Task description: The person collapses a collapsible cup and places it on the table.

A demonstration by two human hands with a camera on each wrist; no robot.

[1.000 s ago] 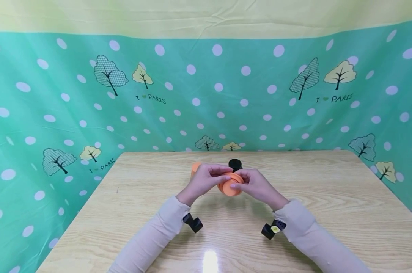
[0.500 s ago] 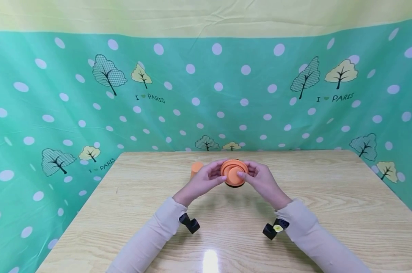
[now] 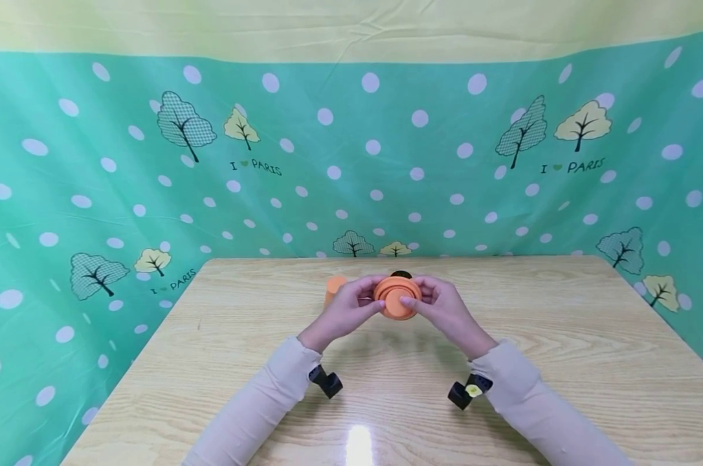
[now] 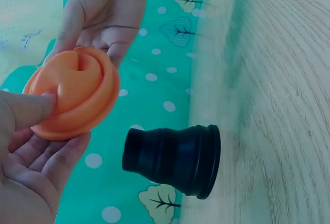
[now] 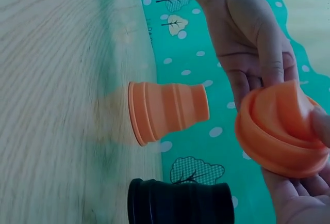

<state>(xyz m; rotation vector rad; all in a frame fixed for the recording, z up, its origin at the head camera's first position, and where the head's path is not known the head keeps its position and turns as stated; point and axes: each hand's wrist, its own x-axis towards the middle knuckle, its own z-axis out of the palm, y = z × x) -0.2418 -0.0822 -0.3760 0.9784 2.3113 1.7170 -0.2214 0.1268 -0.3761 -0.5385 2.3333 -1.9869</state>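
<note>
Both hands hold an orange collapsible cup [image 3: 397, 305] in the air above the table, its folds partly pushed in and twisted in the wrist views. My left hand [image 3: 351, 305] grips the rim from the left, thumb in front and fingers behind. On the other side, my right hand [image 3: 446, 312] holds the rim, its thumb pressing on the small round base. Behind the held cup a black collapsible cup [image 4: 172, 159] stands extended, wide rim down. Another orange collapsible cup [image 5: 170, 108] stands the same way to the left, partly hidden by the left hand in the head view.
The light wood table [image 3: 258, 362] ends at a green dotted cloth [image 3: 305, 213] that hangs behind it and at the sides. Black wrist cameras [image 3: 328, 382] on straps stick out below both wrists.
The hands have raised the held orange cup a little and tipped it, so more of its folded rings shows. It hid most of the black cup half a second ago; now that cup's top shows.
</note>
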